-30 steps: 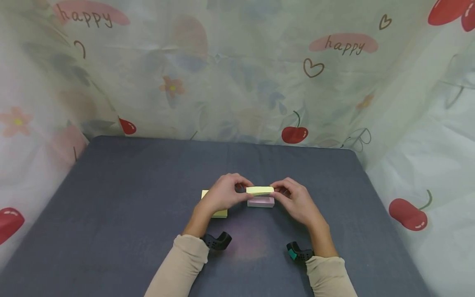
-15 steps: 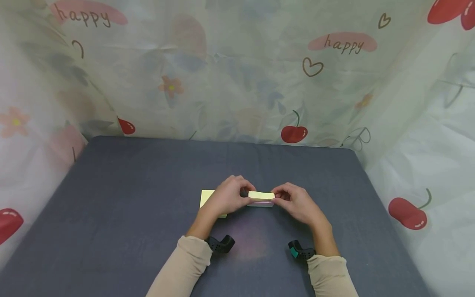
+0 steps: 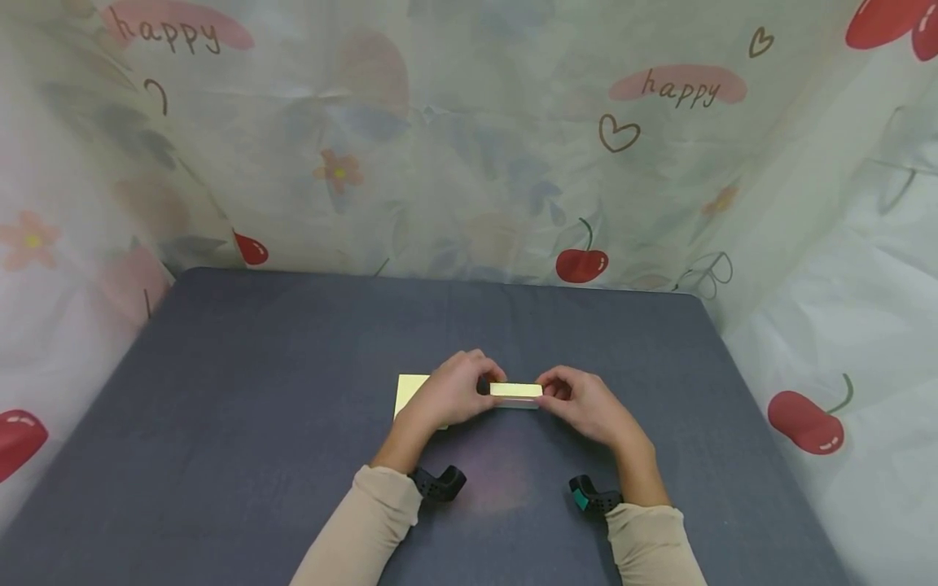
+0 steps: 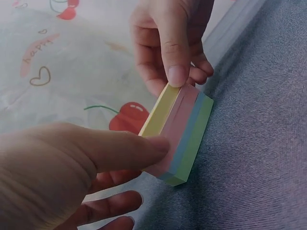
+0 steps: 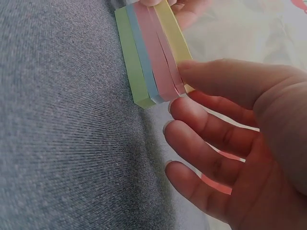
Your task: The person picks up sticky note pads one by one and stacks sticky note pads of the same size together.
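In the head view a narrow stack of sticky notes stands in front of me, a yellow sticky note pad on top. Beneath it the left wrist view shows a pink layer, a blue layer and, lowest, a green layer. My left hand pinches the left end of the yellow pad, its thumb reaching onto the pink edge. The right hand pinches the right end. A thin gap splits the pink layer in the right wrist view.
A wider yellow sticky note pad lies left of the stack, partly hidden under my left hand and wrist. The grey cloth-covered table stretches around. A patterned curtain stands behind its far edge.
Both hands have lowered the yellow pad onto the pink layer; earlier it was held slightly above. The pad has levelled out and now covers the pink top.
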`<move>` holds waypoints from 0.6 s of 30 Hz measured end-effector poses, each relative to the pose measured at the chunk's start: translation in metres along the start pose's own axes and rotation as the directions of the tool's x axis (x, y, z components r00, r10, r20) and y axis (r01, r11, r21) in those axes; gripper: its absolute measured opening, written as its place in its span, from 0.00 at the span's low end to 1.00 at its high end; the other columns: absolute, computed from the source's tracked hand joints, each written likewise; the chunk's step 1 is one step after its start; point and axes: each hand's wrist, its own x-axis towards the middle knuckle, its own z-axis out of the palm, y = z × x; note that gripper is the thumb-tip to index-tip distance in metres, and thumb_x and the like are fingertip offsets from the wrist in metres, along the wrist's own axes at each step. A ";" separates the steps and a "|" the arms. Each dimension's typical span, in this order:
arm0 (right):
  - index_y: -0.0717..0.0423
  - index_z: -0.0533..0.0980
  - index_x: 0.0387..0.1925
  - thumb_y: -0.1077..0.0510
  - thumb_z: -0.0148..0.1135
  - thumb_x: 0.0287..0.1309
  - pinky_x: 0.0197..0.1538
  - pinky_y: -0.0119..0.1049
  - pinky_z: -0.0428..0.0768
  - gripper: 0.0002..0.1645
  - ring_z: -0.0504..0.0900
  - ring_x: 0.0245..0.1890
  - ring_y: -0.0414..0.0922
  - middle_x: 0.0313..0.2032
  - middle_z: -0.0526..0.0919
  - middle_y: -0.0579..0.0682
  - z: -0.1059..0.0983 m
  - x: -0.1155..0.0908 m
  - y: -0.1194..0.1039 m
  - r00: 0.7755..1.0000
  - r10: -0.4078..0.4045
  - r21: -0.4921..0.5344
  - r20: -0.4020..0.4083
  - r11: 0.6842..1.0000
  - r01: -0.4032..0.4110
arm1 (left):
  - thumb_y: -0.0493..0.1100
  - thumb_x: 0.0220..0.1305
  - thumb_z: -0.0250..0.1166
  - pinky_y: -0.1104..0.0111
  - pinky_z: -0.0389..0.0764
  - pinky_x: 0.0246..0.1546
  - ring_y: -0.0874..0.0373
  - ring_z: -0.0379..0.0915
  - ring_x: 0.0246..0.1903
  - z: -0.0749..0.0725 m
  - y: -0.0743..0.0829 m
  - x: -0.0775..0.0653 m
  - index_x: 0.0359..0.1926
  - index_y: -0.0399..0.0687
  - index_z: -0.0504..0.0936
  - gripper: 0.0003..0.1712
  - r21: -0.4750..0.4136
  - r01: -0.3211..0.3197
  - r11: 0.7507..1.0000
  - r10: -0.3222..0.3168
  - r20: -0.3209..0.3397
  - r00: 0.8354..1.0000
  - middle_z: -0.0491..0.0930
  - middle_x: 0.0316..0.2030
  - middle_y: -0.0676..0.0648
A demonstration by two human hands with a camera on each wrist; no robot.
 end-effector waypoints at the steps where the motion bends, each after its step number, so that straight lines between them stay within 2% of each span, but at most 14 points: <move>1: 0.48 0.82 0.46 0.53 0.70 0.64 0.37 0.32 0.78 0.11 0.78 0.33 0.41 0.35 0.83 0.46 0.000 0.000 0.000 1.000 0.000 0.003 0.003 1.000 0.000 | 0.46 0.61 0.75 0.63 0.76 0.46 0.59 0.73 0.42 0.000 0.000 0.000 0.48 0.58 0.88 0.14 0.014 -0.001 1.000 0.001 0.001 1.000 0.82 0.42 0.54; 7: 0.51 0.81 0.47 0.56 0.71 0.62 0.38 0.31 0.78 0.12 0.78 0.34 0.41 0.35 0.82 0.47 0.002 0.002 -0.002 1.000 -0.001 0.007 0.011 1.000 0.001 | 0.46 0.61 0.75 0.63 0.76 0.45 0.59 0.73 0.40 0.001 0.002 0.001 0.48 0.57 0.88 0.13 0.073 0.010 0.997 -0.010 0.001 1.000 0.83 0.42 0.53; 18: 0.50 0.82 0.43 0.57 0.72 0.61 0.37 0.32 0.78 0.10 0.78 0.32 0.40 0.33 0.82 0.46 0.004 0.003 0.000 1.000 -0.007 -0.023 0.011 1.000 0.007 | 0.48 0.63 0.73 0.62 0.76 0.43 0.58 0.73 0.42 0.003 0.005 -0.001 0.49 0.58 0.87 0.13 0.093 0.020 0.995 -0.020 -0.001 1.000 0.81 0.42 0.53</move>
